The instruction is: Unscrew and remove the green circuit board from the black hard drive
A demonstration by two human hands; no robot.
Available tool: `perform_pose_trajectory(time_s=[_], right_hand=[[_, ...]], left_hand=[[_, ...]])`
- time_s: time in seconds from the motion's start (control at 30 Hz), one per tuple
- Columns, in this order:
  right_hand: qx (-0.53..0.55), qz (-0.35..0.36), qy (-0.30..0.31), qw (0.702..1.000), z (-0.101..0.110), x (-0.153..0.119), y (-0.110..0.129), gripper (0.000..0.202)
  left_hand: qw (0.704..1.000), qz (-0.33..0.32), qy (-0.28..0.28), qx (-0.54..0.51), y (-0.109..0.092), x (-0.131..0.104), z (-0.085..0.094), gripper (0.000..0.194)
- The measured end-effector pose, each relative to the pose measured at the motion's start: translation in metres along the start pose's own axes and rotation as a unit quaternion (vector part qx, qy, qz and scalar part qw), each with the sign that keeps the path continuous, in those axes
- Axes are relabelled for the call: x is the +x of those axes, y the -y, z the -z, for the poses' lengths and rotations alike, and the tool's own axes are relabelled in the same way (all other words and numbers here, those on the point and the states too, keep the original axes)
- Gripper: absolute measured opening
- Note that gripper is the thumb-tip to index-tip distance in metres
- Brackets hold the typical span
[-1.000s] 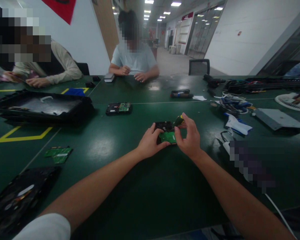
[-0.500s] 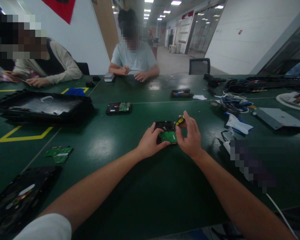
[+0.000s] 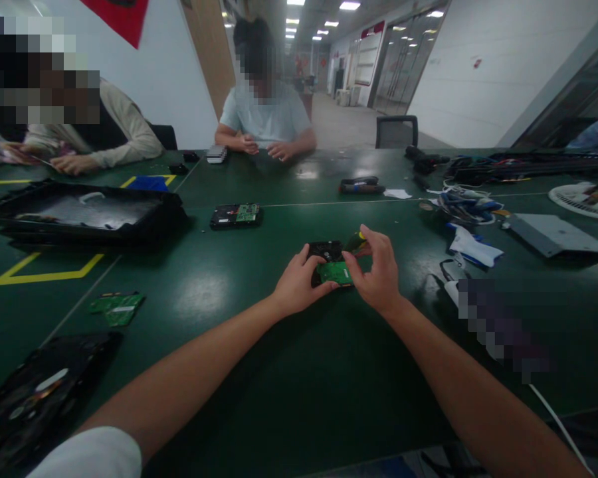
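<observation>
A hard drive [image 3: 326, 250] with a black casing lies on the table in front of me. Its green circuit board [image 3: 335, 272] faces up on the near half. My left hand [image 3: 300, 282] is closed on the drive's left side, thumb along the near edge. Over the drive's right end, my right hand [image 3: 377, 273] grips a yellow-and-black screwdriver [image 3: 357, 241] between thumb and fingers. The screwdriver's tip is hidden behind the thumb, so I cannot tell whether it touches a screw.
Another hard drive [image 3: 236, 216] lies farther left, with a loose green board [image 3: 117, 307] and a larger black drive [image 3: 44, 392] nearer me. A black tray [image 3: 164, 222] stands at left. Tools, cables and a power strip [image 3: 498, 325] lie right. Two people sit opposite.
The screwdriver has turned in my right hand, its yellow marking now less visible. My right fingers have shifted slightly left and down; my left hand keeps its hold on the drive.
</observation>
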State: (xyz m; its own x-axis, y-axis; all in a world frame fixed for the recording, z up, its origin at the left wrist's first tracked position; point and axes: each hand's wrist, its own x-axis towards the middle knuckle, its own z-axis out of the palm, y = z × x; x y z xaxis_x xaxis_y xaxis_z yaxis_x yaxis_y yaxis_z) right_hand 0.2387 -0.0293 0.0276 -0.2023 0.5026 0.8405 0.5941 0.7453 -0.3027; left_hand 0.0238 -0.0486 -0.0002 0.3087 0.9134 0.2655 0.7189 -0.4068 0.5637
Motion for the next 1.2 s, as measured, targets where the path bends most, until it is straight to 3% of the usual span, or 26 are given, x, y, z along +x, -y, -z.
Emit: perform_pose_trajectory(time_s=[1.2], right_hand=[[0.006,-0.007,-0.008,1.0,-0.0013,-0.0018,0.0004,0.073]], left_hand=[[1.0,-0.001,0.003,0.001,-0.0021,-0.0004,0.002,0.06]])
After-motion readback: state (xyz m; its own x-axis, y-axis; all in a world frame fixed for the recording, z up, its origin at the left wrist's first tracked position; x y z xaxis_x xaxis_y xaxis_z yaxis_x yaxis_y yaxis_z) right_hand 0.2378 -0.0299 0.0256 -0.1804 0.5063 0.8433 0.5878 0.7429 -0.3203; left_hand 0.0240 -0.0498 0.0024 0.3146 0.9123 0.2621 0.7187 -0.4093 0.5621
